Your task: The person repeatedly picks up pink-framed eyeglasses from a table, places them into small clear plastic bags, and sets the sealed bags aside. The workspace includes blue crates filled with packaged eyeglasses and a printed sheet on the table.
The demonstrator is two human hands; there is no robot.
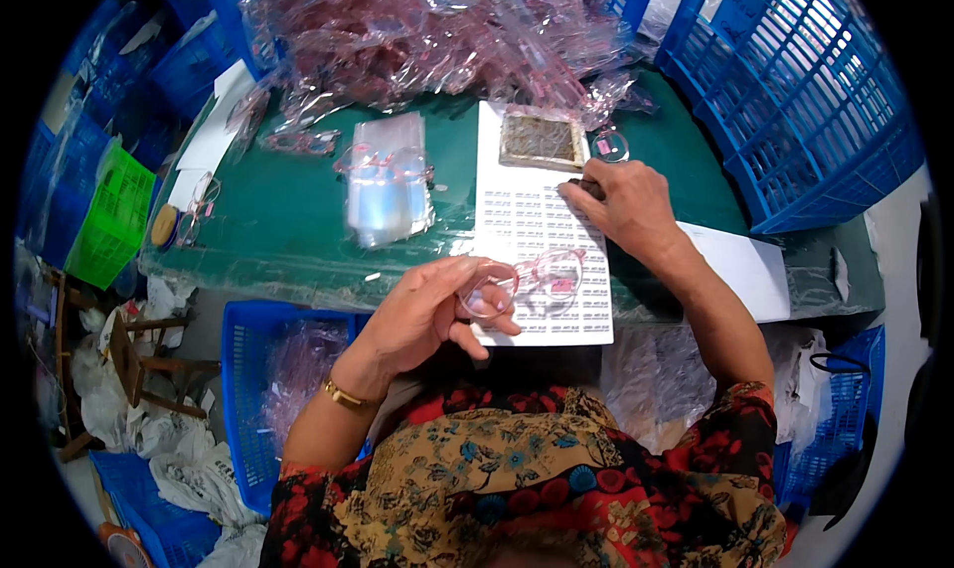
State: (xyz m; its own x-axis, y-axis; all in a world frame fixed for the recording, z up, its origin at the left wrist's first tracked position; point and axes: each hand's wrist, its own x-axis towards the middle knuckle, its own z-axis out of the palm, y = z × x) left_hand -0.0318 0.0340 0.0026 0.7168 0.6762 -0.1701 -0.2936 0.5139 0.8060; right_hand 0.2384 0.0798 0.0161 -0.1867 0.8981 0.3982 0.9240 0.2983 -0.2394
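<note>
One pair of pink-framed glasses is gripped by the left hand, over the lower part of the printed sheet on the green bench. A small dark object, kind unclear, is pinched by the right hand below the shallow tray. Clear sleeves are stacked left.

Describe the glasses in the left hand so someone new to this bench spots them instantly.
On the green table lies a white sheet with rows of small print. Over its lower part, the left hand holds pink-framed glasses. They are raised in the fingers, unlike the pink frame lying across clear plastic sleeves farther left.
</note>
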